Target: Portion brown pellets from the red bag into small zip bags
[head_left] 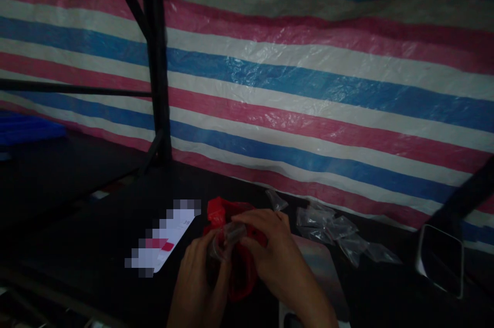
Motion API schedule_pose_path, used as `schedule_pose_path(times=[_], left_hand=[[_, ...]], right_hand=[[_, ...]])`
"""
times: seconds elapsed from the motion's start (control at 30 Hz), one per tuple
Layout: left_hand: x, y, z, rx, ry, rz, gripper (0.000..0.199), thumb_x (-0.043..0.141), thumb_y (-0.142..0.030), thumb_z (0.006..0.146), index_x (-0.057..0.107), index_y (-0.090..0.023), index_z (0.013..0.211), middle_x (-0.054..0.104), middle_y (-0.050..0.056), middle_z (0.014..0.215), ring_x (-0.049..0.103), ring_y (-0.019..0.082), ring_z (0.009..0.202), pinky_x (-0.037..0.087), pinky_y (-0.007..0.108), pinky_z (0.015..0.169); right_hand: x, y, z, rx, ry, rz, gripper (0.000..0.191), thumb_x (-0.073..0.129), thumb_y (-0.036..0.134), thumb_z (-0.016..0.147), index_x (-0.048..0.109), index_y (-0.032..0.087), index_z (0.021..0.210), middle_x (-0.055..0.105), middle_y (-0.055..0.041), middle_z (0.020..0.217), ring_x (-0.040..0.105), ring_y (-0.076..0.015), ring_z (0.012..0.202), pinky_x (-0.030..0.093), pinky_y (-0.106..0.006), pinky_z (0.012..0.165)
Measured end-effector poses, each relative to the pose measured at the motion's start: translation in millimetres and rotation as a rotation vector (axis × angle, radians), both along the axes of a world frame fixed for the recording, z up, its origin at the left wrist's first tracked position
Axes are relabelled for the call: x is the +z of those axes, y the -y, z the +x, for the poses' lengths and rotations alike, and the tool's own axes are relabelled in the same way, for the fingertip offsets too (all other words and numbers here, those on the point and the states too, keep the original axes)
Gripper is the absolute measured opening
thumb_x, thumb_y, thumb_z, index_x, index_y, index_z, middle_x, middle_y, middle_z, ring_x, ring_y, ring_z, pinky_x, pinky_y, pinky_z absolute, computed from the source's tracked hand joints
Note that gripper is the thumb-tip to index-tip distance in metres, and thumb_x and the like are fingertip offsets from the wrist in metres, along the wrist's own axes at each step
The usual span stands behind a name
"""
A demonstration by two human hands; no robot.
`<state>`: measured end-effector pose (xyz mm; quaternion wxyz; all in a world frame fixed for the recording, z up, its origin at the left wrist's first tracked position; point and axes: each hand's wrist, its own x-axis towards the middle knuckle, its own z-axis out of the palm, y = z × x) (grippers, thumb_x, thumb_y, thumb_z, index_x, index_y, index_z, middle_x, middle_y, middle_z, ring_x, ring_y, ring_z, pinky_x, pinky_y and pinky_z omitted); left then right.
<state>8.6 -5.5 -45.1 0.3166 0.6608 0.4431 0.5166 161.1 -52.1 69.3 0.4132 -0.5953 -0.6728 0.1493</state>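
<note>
A small clear plastic bag (233,233) is between my two hands, above a red plastic bag (241,274). My left hand (198,274) grips its left side, with thumb and fingers closed round it. From the right, my right hand (272,246) pinches the clear plastic with thumb and forefinger. What the clear bag contains, if anything, is too dim to make out. Spread behind and beneath my hands, the red bag is partly hidden by them.
Several clear plastic bags (332,228) lie right of my hands on the black tabletop (100,235). A flat silvery device (322,263) is under my right forearm. A lit phone-like screen (170,238), a dark-screened device (442,261), a black post (156,60) and striped sheeting (309,71) surround them.
</note>
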Motion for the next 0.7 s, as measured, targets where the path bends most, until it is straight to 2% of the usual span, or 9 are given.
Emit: schedule_pose_path(times=[0.13,0.3,0.5,0.6,0.7], left_hand=[[-1.1,-0.5,-3.2,-0.002,0.011,0.007,0.04,0.061,-0.055,0.097,0.065,-0.025,0.124,0.073,0.01,0.119,0.071,0.031,0.109,0.058,0.052,0.094],[-0.4,-1.0,-3.8,-0.02,0.033,-0.041,0.042,0.061,-0.055,0.097,0.065,-0.025,0.126,0.072,0.011,0.12,0.071,0.032,0.11,0.058,0.052,0.093],[0.8,-0.8,-6.2,-0.037,0.059,-0.066,0.042,0.06,-0.054,0.098,0.065,-0.026,0.128,0.073,0.011,0.121,0.071,0.031,0.113,0.059,0.052,0.096],[2.9,-0.8,-7.6,-0.014,0.07,-0.062,0.042,0.06,-0.054,0.099,0.066,-0.026,0.129,0.073,0.011,0.125,0.071,0.031,0.115,0.061,0.049,0.095],[4.4,-1.3,-8.1,0.001,0.082,-0.054,0.043,0.059,-0.054,0.1,0.065,-0.025,0.131,0.074,0.011,0.127,0.073,0.031,0.114,0.063,0.049,0.094]], right_hand=[[-1.4,-3.5,-0.1,0.014,0.025,-0.03,0.049,0.065,-0.003,0.087,0.078,0.034,0.118,0.079,0.0028,0.123,0.064,-0.023,0.123,0.028,-0.048,0.114],[-1.5,-7.9,-3.0,0.0,0.063,0.007,0.048,0.062,-0.003,0.089,0.078,0.035,0.114,0.079,0.0027,0.123,0.066,-0.023,0.122,0.027,-0.05,0.113],[-3.1,-9.8,-3.4,-0.017,0.007,-0.031,0.048,0.065,0.002,0.087,0.079,0.036,0.117,0.078,0.002,0.126,0.065,-0.0241,0.126,0.028,-0.051,0.116],[-9.1,-12.9,2.7,-0.077,-0.021,-0.036,0.048,0.068,0.005,0.085,0.079,0.037,0.119,0.078,0.0013,0.128,0.064,-0.0265,0.128,0.032,-0.052,0.116],[-20.0,-17.8,12.3,-0.18,-0.012,-0.031,0.047,0.069,0.007,0.084,0.079,0.033,0.122,0.079,-0.0024,0.129,0.066,-0.0289,0.125,0.036,-0.053,0.115]])
